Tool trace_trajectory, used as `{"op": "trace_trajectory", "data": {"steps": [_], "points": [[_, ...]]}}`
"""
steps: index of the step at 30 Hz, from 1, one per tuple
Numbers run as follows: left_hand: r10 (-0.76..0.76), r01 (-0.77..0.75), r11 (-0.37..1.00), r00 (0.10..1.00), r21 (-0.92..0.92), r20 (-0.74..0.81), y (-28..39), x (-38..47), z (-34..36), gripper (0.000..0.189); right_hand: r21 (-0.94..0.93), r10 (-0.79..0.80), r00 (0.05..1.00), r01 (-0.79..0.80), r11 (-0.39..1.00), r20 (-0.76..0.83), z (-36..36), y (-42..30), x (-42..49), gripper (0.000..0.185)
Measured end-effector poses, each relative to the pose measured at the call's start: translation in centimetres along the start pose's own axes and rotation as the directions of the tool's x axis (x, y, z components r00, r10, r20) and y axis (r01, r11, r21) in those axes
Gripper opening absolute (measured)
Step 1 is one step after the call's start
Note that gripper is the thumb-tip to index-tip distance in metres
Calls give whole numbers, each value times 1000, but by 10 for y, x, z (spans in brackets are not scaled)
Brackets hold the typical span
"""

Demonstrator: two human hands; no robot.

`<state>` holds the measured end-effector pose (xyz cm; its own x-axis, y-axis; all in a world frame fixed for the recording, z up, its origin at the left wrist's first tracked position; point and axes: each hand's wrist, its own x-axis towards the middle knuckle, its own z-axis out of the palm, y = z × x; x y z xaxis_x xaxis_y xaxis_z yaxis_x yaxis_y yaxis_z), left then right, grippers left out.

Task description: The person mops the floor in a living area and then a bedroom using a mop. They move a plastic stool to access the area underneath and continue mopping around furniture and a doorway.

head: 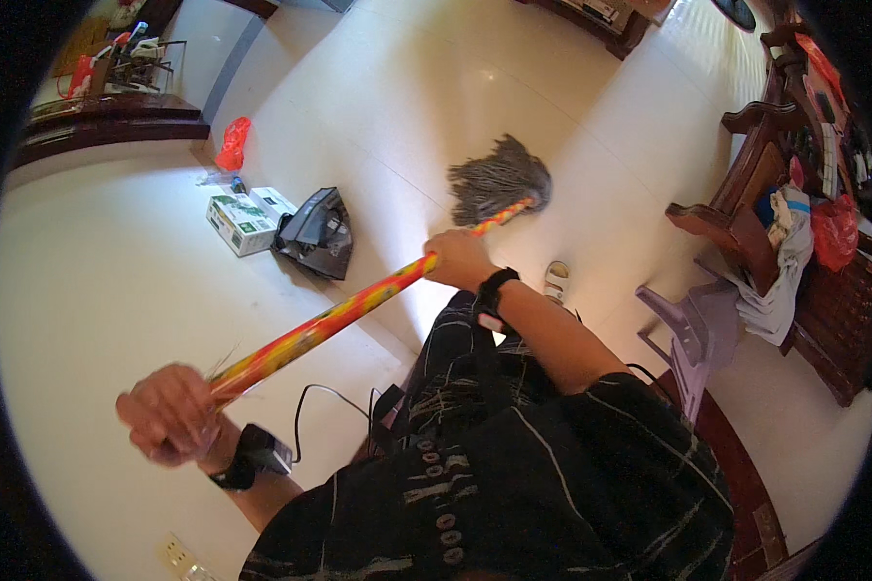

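A string mop with grey yarn strands (498, 178) rests on the pale tiled floor in front of me, its strands fanned to the left. Its red and yellow patterned handle (327, 323) slants across my body from the mop head to the lower left. My left hand (171, 417) is wrapped around the upper end of the handle and looks slightly blurred. Lower down the shaft, closer to the strands, my right hand (461, 260) grips it. Black straps circle both wrists, and the left one carries a small device.
By the left wall sit a white-and-green carton (240, 224), a black plastic bag (318, 234) and a red plastic bag (233, 144). On the right are a purple plastic stool (697, 312) and a dark wooden bench (748, 189) holding cloths. A sandal (556, 282) shows near my legs.
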<state>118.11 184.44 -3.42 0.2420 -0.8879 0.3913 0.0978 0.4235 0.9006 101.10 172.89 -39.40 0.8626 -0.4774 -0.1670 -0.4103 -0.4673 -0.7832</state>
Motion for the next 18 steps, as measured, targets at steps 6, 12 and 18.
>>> {"op": "trace_trajectory", "data": {"steps": [6, 12, 18], "points": [[-186, 188, 982, 980, -27, 67, -80, -26, 98, 30, -126, 117, 979, -140, 982, -169, -57, 113, -135, 27], [-419, 443, 893, 882, -79, 216, -123, -61, 177, 10, -158, 287, 933, -323, 933, -216, -87, 186, -230, 22], [-307, 301, 952, 927, 64, 216, -73, -104, 159, 16, -150, 186, 940, -236, 960, -286, -36, 147, -215, 18]]}}
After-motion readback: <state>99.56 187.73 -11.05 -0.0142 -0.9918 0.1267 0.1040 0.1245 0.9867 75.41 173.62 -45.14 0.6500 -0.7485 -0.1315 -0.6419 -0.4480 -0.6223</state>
